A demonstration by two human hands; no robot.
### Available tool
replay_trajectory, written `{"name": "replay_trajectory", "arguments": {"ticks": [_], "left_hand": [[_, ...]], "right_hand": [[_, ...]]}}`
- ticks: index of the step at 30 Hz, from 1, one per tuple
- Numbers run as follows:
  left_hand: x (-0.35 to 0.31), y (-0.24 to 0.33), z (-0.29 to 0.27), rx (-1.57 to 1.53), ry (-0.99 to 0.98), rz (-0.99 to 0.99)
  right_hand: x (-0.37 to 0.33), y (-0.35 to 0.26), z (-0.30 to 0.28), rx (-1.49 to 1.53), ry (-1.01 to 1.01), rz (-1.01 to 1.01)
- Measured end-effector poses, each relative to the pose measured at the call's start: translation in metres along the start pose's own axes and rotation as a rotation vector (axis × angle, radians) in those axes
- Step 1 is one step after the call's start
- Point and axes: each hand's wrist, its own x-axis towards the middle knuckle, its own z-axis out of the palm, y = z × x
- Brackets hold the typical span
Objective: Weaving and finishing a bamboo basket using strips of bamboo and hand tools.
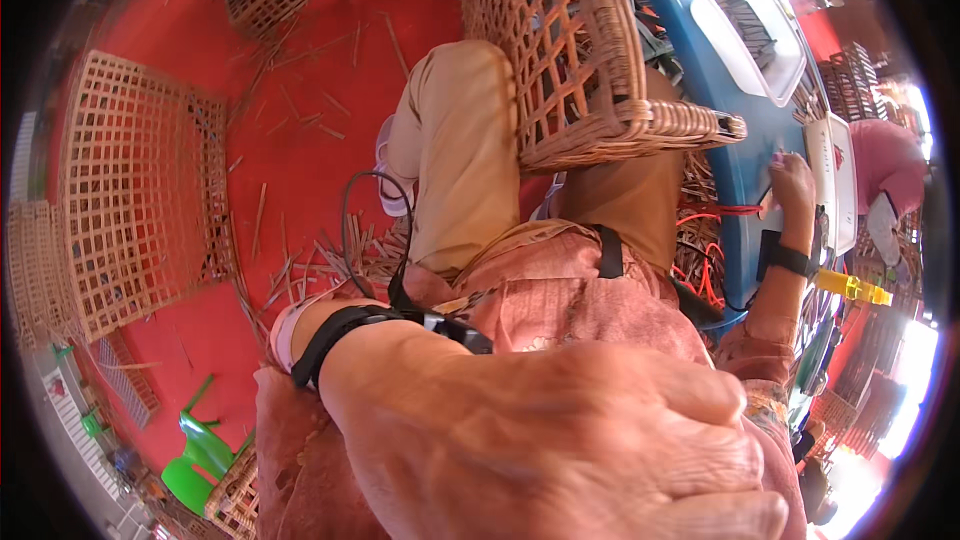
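Observation:
My left hand point(560, 440) is raised across the lower middle, very close and somewhat blurred. Its fingers bend under the palm, so their tips and anything in them stay hidden. On the blue tabletop point(735, 130) at the right rests my right hand point(793, 183), beside a white box point(843, 180). Those fingers are curled in; I cannot make out what they hold. A woven wicker basket point(590, 130) with an open lattice side leans tilted across my right thigh, against the table edge. Neither hand touches it.
A white tray point(750, 35) of dark thin pieces stands on the table. Large lattice wicker pieces point(140, 190) stand at the left on the red floor point(300, 90), where cane scraps lie scattered. A green chair point(200, 460) is at lower left. Another person's sleeve point(885, 165) shows beyond the table.

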Motion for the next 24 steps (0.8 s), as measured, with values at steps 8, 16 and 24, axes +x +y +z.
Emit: {"name": "replay_trajectory", "arguments": {"ticks": [8, 16, 24], "left_hand": [[-0.001, -0.010, 0.000, 0.047, -0.044, 0.026], [0.037, -0.043, -0.015, 0.385, 0.201, -0.053], [0.042, -0.057, -0.005, 0.339, 0.366, -0.161]], "right_hand": [[-0.058, -0.017, -0.101, 0.531, 0.442, 0.008], [-0.184, -0.121, -0.177, 1.702, -0.340, -0.474], [-0.196, -0.191, -0.150, 2.122, -0.786, -0.770]]}}
